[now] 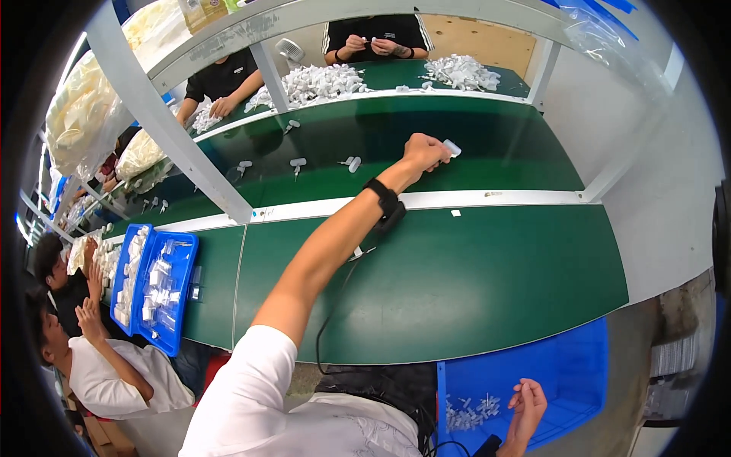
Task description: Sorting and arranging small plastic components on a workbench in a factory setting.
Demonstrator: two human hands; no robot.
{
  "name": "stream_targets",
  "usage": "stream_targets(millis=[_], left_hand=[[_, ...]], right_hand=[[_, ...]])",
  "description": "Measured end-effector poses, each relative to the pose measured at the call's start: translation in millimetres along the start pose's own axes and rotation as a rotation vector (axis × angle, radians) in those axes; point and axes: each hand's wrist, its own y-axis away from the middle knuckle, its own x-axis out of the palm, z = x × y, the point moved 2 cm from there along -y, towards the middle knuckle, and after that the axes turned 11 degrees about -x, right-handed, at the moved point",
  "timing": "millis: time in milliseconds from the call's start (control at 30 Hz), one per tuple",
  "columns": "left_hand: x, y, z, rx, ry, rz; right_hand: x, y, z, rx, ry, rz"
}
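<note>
My left hand (426, 152) reaches far across the green conveyor belt (502, 164), its fingers closed on one end of a small, rounded white plastic piece (451, 147). A black band with a box-like unit and a cable is on that wrist. To the left of this hand, several similar white pieces (355, 164) with thin stems lie spaced out on the belt. My right hand (527, 404) is low at the right, over the edge of a blue bin (548, 358). Its fingers are loosely bent and apart, with nothing visible in them. Small whitish parts (474, 413) lie in that bin.
A white rail (457, 199) separates the belt from the near green table (457, 282). Blue trays (183, 259) of white parts sit at the left, near co-workers. White posts (167, 114) and an overhead beam frame the line. Across it, people handle piles of white parts (324, 82).
</note>
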Motion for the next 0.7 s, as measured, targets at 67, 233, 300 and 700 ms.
stream_targets(millis=[67, 233, 300, 700], left_hand=[[16.7, -11.0, -5.7, 0.027, 0.134, 0.072], [15.9, -38.2, 16.1, -0.007, -0.083, -0.007], [31.1, -15.4, 9.3, 0.233, -0.205, 0.006], [103.0, 258.1, 34.0, 0.783, -0.96, 0.838]], right_hand=[[-0.1, 2.1, 0.1, -0.015, 0.012, -0.005], [12.4, 7.0, -2.3, 0.027, 0.053, -0.014], [-2.0, 6.9, -0.2, 0.058, 0.154, -0.002], [-74.7, -23.0, -233.4, 0.372, 1.185, 0.702]])
